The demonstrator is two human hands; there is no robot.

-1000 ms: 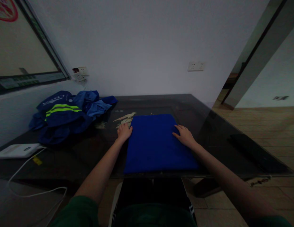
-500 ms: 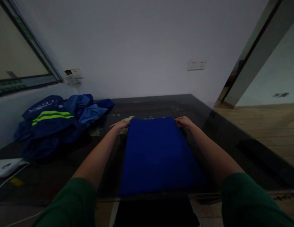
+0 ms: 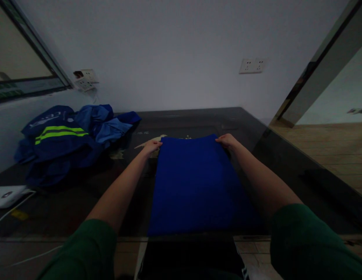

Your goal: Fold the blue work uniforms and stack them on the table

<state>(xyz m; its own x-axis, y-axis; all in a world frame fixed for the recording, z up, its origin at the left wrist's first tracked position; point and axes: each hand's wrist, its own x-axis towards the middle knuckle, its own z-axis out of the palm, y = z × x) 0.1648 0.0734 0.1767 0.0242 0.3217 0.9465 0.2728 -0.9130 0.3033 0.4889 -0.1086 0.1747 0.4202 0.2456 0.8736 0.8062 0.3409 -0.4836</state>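
Observation:
A folded blue cloth [image 3: 195, 186] lies lengthwise on the dark table in front of me, its near edge close to the table's front. My left hand [image 3: 152, 146] pinches its far left corner. At the far right corner, my right hand [image 3: 227, 140] grips the cloth between thumb and fingers. The far edge sags slightly between both hands and looks lifted a little off the tabletop. Whether it is a garment or a plain sheet, I cannot tell.
A heap of dark and light blue clothing [image 3: 61, 144] with a yellow-green stripe sits on the table [image 3: 181, 118] at left. Near it are a white device [image 3: 8, 196] and its cable. A dark flat object [image 3: 335, 190] lies at right. Wall sockets [image 3: 252, 66] are behind.
My view has tipped slightly downward, so the wall sockets and clothing heap appear higher. Both hands keep hold of the cloth's far corners, and its far edge now sags a bit more.

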